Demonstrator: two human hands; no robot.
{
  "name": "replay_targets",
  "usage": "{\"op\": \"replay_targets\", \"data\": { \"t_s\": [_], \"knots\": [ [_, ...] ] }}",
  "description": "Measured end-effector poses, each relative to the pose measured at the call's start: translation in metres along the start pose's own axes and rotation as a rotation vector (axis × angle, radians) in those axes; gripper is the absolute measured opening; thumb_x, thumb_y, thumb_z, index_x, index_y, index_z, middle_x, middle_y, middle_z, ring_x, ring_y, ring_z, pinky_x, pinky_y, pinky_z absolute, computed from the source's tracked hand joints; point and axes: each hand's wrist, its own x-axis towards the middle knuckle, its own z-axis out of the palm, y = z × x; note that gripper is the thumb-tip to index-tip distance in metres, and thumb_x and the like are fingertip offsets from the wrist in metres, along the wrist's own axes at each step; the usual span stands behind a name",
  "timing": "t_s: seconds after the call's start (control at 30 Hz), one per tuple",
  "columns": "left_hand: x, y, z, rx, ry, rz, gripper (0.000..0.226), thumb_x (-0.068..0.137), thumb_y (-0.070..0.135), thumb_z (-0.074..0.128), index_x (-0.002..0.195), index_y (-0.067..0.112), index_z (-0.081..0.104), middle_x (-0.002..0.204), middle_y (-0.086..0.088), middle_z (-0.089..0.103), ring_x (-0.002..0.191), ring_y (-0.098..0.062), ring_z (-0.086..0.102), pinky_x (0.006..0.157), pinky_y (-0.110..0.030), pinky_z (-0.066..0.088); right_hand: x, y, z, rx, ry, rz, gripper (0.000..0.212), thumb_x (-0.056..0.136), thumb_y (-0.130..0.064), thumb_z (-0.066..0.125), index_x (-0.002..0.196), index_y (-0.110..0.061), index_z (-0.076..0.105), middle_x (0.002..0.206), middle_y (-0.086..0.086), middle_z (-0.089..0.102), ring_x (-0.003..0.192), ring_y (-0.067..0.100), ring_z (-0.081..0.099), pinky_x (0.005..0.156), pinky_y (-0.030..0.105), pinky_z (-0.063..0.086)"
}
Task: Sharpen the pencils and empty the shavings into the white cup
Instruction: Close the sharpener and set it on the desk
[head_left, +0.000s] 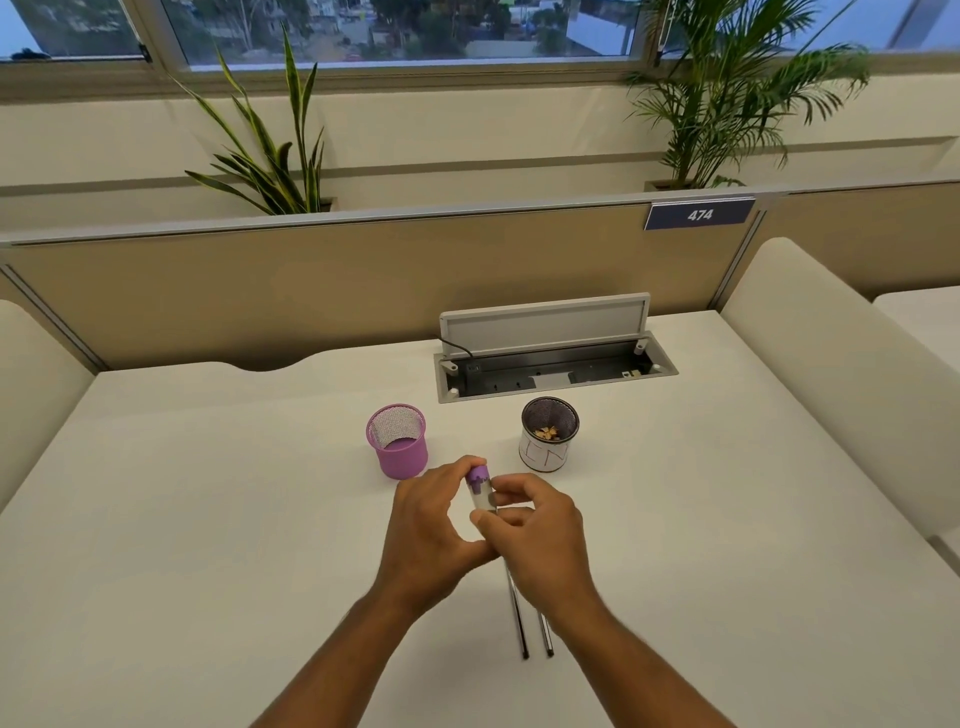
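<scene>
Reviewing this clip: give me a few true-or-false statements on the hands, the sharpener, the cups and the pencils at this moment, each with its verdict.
1. Both hands, left hand and right hand, hold the purple-capped sharpener. True.
2. The white cup is empty. False: it holds shavings.
3. The purple mesh cup is full of pencils. False: no pencils in it.
4. Two pencils lie on the table under the right hand. True.

an office: numbered desk partition (698, 214), desktop cable box (550, 364).
</scene>
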Motion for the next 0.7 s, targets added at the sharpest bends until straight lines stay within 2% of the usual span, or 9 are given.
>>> {"op": "replay_targets", "data": {
  "t_s": [0.1,0.23,0.37,0.43,0.57,0.63,0.7],
  "knots": [
    [-0.002,-0.008,0.001,0.016,-0.035,-0.029,0.082,0.074,0.064,0.083,0.140,0.020,0.064,0.132,0.004,0.073,0.115,-0.013,0.062,0.102,-0.038,0.052,0.001,0.004,0.005,-0.076,0.002,0.002,0.032,0.079,-0.033,0.084,0.104,-0.039,0.065,0.095,-0.020,0.070,0.079,-0.008,0.069,0.061,0.006,0.052],
    [-0.013,-0.025,0.004,0.041,-0.056,-0.069,0.085,0.074,0.068,0.077,0.144,0.023,0.060,0.139,0.006,0.070,0.121,-0.012,0.062,0.107,-0.035,0.048,-0.001,0.018,0.019,-0.223,-0.030,0.044,0.030,0.079,-0.040,0.082,0.103,-0.028,0.069,0.091,-0.015,0.070,0.079,0.003,0.069,0.068,0.011,0.053],
    [-0.032,-0.049,0.011,0.103,-0.096,-0.094,0.087,0.072,0.075,0.070,0.144,0.028,0.060,0.140,0.010,0.068,0.123,-0.008,0.061,0.106,-0.024,0.037,-0.004,0.037,0.038,-0.310,-0.079,0.093,0.025,0.080,-0.037,0.081,0.098,-0.028,0.067,0.086,-0.014,0.069,0.075,0.003,0.067,0.061,0.009,0.047],
    [-0.042,-0.065,0.015,0.150,-0.140,-0.144,0.091,0.070,0.077,0.074,0.147,0.031,0.057,0.144,0.010,0.066,0.128,-0.012,0.061,0.109,-0.026,0.033,-0.005,0.047,0.049,-0.344,-0.121,0.132,0.020,0.080,-0.034,0.080,0.091,-0.028,0.065,0.080,-0.011,0.068,0.068,0.005,0.066,0.057,0.011,0.047],
    [-0.058,-0.095,0.020,0.220,-0.272,-0.255,0.091,0.074,0.069,0.079,0.153,0.036,0.047,0.153,0.014,0.057,0.138,-0.016,0.056,0.113,-0.027,0.030,-0.006,0.064,0.072,-0.411,-0.178,0.184,0.018,0.078,-0.025,0.076,0.077,-0.023,0.058,0.077,-0.003,0.067,0.063,0.008,0.059,0.053,0.019,0.044],
    [-0.064,-0.106,0.021,0.219,-0.297,-0.253,0.086,0.077,0.063,0.079,0.152,0.035,0.045,0.153,0.016,0.054,0.142,-0.013,0.052,0.116,-0.026,0.026,-0.007,0.071,0.081,-0.416,-0.179,0.201,0.022,0.078,-0.022,0.075,0.072,-0.024,0.054,0.077,-0.003,0.065,0.061,0.007,0.055,0.050,0.016,0.039],
    [-0.066,-0.113,0.021,0.239,-0.316,-0.248,0.086,0.081,0.059,0.077,0.155,0.034,0.041,0.160,0.015,0.047,0.152,-0.012,0.040,0.123,-0.031,0.019,-0.009,0.076,0.088,-0.422,-0.176,0.197,0.028,0.079,-0.021,0.074,0.069,-0.027,0.049,0.072,-0.008,0.060,0.057,0.005,0.050,0.045,0.016,0.037]
  ]
}}
